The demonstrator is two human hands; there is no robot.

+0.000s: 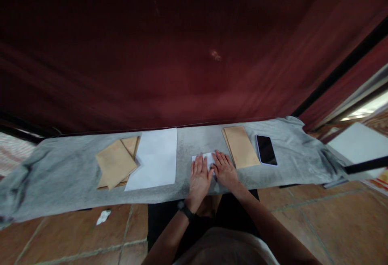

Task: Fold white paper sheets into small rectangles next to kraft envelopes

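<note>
A small white folded paper [209, 158] lies on the grey cloth in front of me, mostly covered by my hands. My left hand [199, 178] lies flat on its left part, fingers stretched out. On its right part rests my right hand [224, 171], fingers extended and thumb near the left thumb. Just right of that hand is a stack of brown envelopes [242, 146]. Left of my hands lie large white paper sheets [157, 158], and beyond them a loose pile of brown envelopes [117, 162], some askew.
A phone [266, 150] with a dark screen lies right of the envelope stack. The grey cloth [66, 168] covers a narrow bench against a dark red curtain [182, 67]. A crumpled white scrap [103, 217] is on the tiled floor. Black bars [345, 63] stand at the right.
</note>
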